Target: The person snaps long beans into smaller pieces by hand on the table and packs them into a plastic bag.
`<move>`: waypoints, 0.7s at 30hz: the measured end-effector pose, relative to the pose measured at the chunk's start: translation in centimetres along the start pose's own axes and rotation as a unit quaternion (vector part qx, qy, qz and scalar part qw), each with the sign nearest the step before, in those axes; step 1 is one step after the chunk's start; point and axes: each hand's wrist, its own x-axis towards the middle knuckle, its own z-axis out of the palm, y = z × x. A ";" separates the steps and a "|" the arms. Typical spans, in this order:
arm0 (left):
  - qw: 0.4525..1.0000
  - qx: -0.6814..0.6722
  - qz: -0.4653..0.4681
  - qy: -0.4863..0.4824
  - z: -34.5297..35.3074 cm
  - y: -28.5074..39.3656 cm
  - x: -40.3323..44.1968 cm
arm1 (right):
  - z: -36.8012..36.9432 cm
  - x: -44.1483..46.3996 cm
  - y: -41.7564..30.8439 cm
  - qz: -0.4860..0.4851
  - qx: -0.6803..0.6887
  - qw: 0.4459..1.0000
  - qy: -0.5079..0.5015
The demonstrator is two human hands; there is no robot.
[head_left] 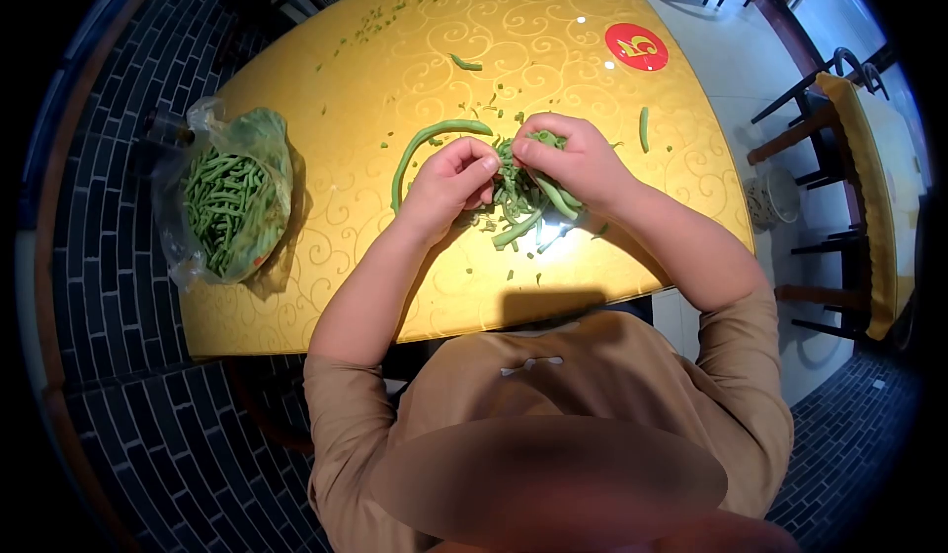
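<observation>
Over the middle of the yellow table my left hand is closed in a pinch, thumb against the fingers; whatever it grips is too small to make out. Close beside it, my right hand is curled round several green beans, some of which stick out below the palm. Under both hands lies a small pile of bean scraps. One long curved green bean rests just left of my left hand. A cut bean piece lies below the pile.
At the table's left side stands a plastic bag filled with green beans. Tiny green bits are scattered at the far left of the tabletop. A red round sticker is at the far right, with a loose bean nearer.
</observation>
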 end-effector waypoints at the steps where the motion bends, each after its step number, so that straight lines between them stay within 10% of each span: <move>1: 0.995 0.092 0.031 0.027 -0.2 0.2 0.0 | -0.5 0.0 -0.5 0.095 0.118 0.988 -0.030; 6: 0.958 0.208 0.145 0.136 -1.3 2.1 -0.3 | -0.7 0.6 -0.9 0.149 0.298 0.942 -0.040; 10: 0.690 0.651 0.244 0.203 -3.9 2.1 0.1 | -0.3 0.4 -0.9 0.153 0.330 0.930 -0.055; 17: 0.686 0.684 0.124 0.215 -6.1 1.6 0.9 | -0.5 0.8 0.3 0.127 0.314 0.939 -0.061; 21: 0.729 0.583 0.225 0.279 -5.9 3.2 0.2 | -0.7 0.7 0.2 0.149 0.311 0.936 -0.076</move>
